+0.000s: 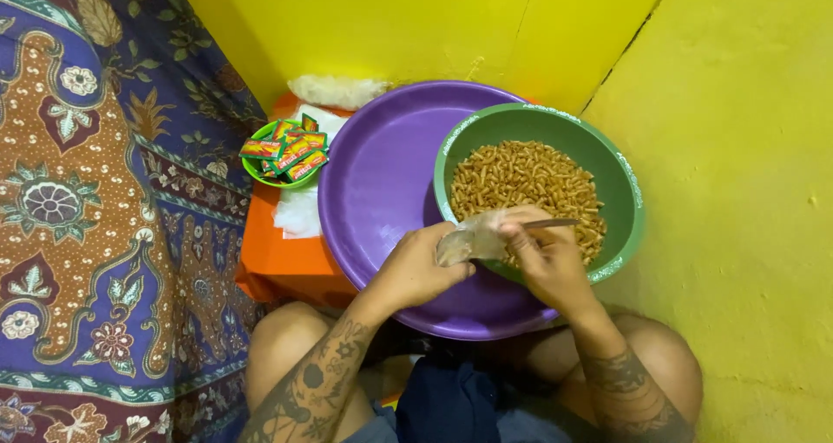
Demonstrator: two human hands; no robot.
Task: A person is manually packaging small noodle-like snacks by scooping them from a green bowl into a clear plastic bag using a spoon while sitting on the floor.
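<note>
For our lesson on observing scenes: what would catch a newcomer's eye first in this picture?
A green plastic bowl heaped with orange-brown snack sticks sits right of centre, resting in a big round purple basin. Over its near rim, the left hand and right hand hold a small clear plastic bag. Left, a small green bowl holds red-green sachets.

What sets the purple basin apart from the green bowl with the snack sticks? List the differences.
The purple basin is wider and bare inside; the green bowl is smaller and holds orange-brown snack sticks. The basin lies underneath, while the bowl sits tilted on its right rim. The bowl has a pale patterned rim; the basin's is plain. Both are round.
</note>
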